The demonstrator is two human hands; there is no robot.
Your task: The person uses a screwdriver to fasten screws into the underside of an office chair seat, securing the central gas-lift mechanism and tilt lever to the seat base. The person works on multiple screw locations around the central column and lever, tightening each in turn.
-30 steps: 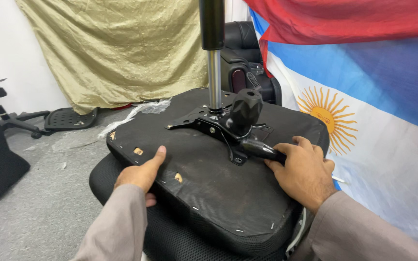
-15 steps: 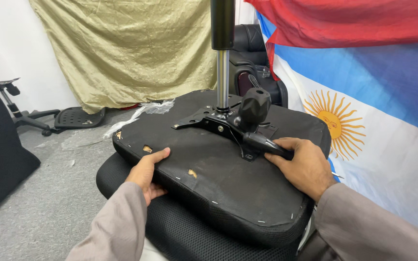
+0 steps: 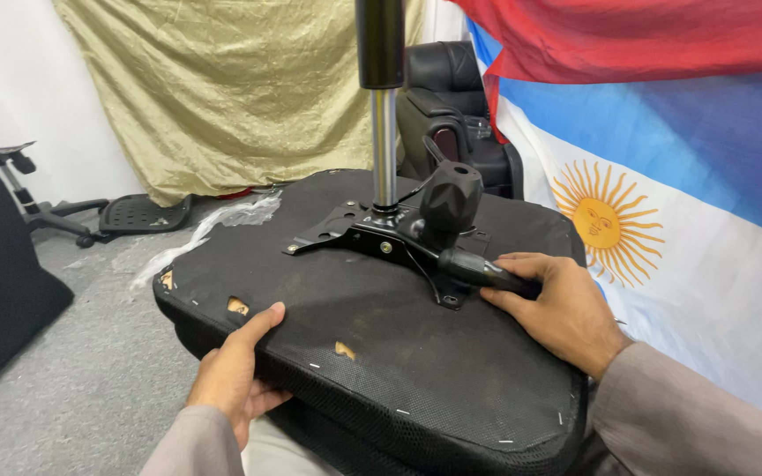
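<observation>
Head view: upturned office chair seat [image 3: 416, 353], black fabric underside facing up, lying in the middle of the frame on a dark mesh cushion [image 3: 346, 436]. Left hand [image 3: 235, 375] clamped on the near left edge of the seat, thumb on top, fingers curled under the rim and mostly hidden. Right hand [image 3: 557, 313] resting on the seat's right side, fingers closed around the black lever handle [image 3: 487, 273] that sticks out from the metal mechanism plate [image 3: 372, 238]. Bolted to that plate: a large black knob [image 3: 450, 198], and a gas lift cylinder [image 3: 383, 97] standing upright, its top cut off by the frame. Small tears in the fabric near the left edge showing pale foam. Behind the seat: black leather chair [image 3: 447, 106], partly blocked by the cylinder and knob. Olive cloth [image 3: 222, 88] draped against the back wall. Blue-and-white flag with a yellow sun [image 3: 654, 194] hanging at right, red fabric [image 3: 628, 35] above it. On grey floor at left: chair armrest part [image 3: 11, 159], black plastic piece [image 3: 143, 213], crumpled clear wrap [image 3: 213, 225].
</observation>
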